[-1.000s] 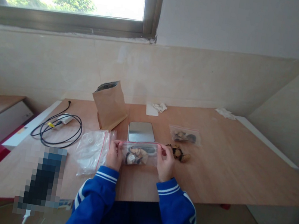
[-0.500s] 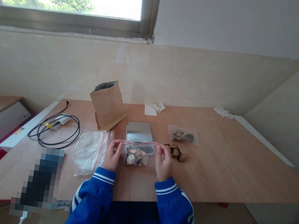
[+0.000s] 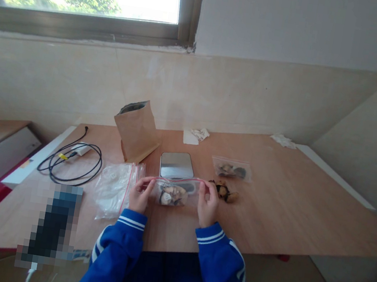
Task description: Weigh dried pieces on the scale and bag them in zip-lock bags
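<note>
A clear zip bag [image 3: 173,195] with a red seal strip hangs between my two hands, just in front of a flat scale with a shiny top [image 3: 176,165]. Inside it are pale and dark dried pieces, perhaps dried mushrooms, and a small white packet. My left hand [image 3: 140,194] pinches the bag's upper left corner. At the upper right corner, my right hand [image 3: 207,204] pinches the same strip. Loose dried pieces [image 3: 224,192] lie on the table just beyond my right hand. Several flat zip bags [image 3: 115,186] rest left of my left hand.
A brown paper pouch [image 3: 137,130] stands with its top open behind the flat bags. Another filled zip bag [image 3: 231,169] lies at the back right. A coiled black cable [image 3: 99,165] and a pixelated dark object [image 3: 53,224] are on the left. Crumpled tissue [image 3: 201,135] sits near the wall.
Both hands keep their pinch on the zip bag's top edge, and the bag has barely moved. The whole view has shifted very slightly.
</note>
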`<action>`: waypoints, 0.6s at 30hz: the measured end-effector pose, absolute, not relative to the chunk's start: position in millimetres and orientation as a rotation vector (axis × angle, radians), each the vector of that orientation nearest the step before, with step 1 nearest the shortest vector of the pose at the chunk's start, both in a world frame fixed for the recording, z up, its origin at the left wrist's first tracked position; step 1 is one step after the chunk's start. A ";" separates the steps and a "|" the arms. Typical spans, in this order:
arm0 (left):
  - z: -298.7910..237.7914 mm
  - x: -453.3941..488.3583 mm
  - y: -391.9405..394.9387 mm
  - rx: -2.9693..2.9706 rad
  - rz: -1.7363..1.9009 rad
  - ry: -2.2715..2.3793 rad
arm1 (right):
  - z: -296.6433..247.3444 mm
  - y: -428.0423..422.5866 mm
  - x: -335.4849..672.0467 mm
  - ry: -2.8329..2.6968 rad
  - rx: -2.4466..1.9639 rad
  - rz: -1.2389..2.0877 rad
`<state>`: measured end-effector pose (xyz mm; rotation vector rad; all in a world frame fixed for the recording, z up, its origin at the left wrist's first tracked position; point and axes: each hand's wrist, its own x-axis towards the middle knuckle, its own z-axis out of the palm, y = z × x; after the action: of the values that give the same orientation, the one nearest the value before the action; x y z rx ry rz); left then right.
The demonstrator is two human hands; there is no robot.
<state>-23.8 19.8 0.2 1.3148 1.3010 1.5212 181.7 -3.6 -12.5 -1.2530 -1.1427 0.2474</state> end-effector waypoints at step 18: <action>1.9 -21.1 19.3 1.236 1.429 1.175 | -12.4 -8.5 177.6 -1.100 -1.187 0.507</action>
<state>-21.1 19.3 1.9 1.2361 1.1754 1.4293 177.6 -8.5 -12.4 -1.1872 -1.1003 0.5068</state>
